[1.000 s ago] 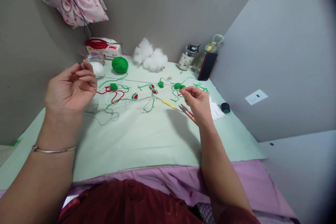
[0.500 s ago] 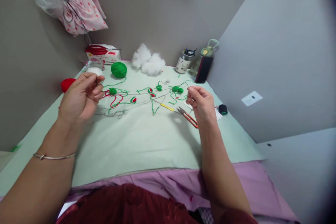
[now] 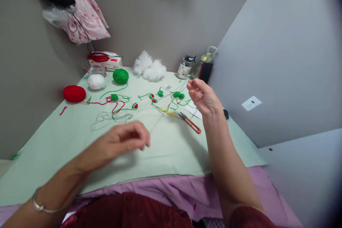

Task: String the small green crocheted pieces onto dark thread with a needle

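My left hand (image 3: 127, 139), blurred by motion, hovers above the front of the table with fingers curled and pinched. A thin grey thread (image 3: 157, 123) runs from its fingertips toward the small crochet pieces. Raised at the right, my right hand (image 3: 202, 96) has its fingertips closed together, with fine thread close by them; any needle there is too small to make out. Between the hands lie small red-and-green crochet pieces (image 3: 135, 105), green ones (image 3: 179, 95), a yellow-handled crochet hook (image 3: 169, 113) and orange thread snips (image 3: 190, 123). Loose grey thread (image 3: 109, 117) is tangled at the left.
Red (image 3: 74, 93), white (image 3: 96, 82) and green (image 3: 120, 76) yarn balls sit at the left. White stuffing (image 3: 151, 67), a pen cup (image 3: 184, 69), a bottle (image 3: 207, 57) and a phone (image 3: 205, 72) stand at the back. A polka-dot cloth (image 3: 89, 21) hangs on the wall.
My left hand has come down and to the right from beside the yarn balls, uncovering the red and white ones. My right hand stays near its place. The view has tilted slightly upward.
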A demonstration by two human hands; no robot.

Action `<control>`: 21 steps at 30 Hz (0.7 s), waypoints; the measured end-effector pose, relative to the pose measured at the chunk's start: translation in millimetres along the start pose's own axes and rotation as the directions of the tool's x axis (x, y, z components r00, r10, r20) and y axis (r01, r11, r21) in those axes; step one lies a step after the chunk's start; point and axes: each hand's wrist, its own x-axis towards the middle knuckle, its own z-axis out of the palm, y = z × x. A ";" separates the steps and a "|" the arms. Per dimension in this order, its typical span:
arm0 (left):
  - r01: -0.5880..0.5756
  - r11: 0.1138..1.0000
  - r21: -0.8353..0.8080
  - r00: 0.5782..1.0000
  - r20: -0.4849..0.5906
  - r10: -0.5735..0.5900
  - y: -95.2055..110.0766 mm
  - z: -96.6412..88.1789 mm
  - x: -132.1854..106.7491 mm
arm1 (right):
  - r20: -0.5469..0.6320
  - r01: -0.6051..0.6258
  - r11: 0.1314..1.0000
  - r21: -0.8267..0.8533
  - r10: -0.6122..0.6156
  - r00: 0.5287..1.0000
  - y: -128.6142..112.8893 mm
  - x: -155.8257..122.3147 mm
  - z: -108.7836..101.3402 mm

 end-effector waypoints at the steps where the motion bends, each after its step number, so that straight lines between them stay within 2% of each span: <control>1: 0.035 0.999 0.024 0.993 0.107 -0.038 0.6 14.7 -1.1 | 0.007 -0.015 1.000 0.015 0.015 1.000 -1.0 2.0 2.7; 4: 0.054 0.997 0.056 0.951 0.301 -0.069 -3.3 53.1 -0.4 | 0.024 -0.035 0.998 0.048 0.034 0.999 -2.7 6.7 12.4; 8: 0.011 0.994 0.107 0.921 0.386 -0.052 -14.8 85.8 4.6 | 0.035 -0.047 0.997 0.067 0.045 0.998 -4.8 13.5 27.1; 11: -0.052 0.985 0.166 0.920 0.391 -0.018 -20.2 97.3 10.1 | 0.043 -0.082 0.991 0.110 0.077 0.996 -7.6 17.5 37.8; 14: -0.178 0.940 0.293 0.916 0.399 0.049 -26.0 102.9 16.8 | 0.046 -0.103 0.987 0.126 0.098 0.994 -11.8 18.1 45.3; 18: -0.378 0.750 0.543 0.881 0.459 0.112 -39.9 111.4 23.6 | 0.100 -0.144 0.983 0.109 0.134 0.986 -21.3 16.4 48.3; 20: -0.435 0.684 0.585 0.863 0.488 0.131 -43.3 114.1 24.8 | 0.164 -0.148 0.984 0.097 0.131 0.978 -27.5 16.0 48.2; 21: -0.453 0.682 0.574 0.853 0.501 0.145 -42.2 113.1 25.1 | 0.193 -0.142 0.986 0.088 0.123 0.974 -30.5 16.0 48.2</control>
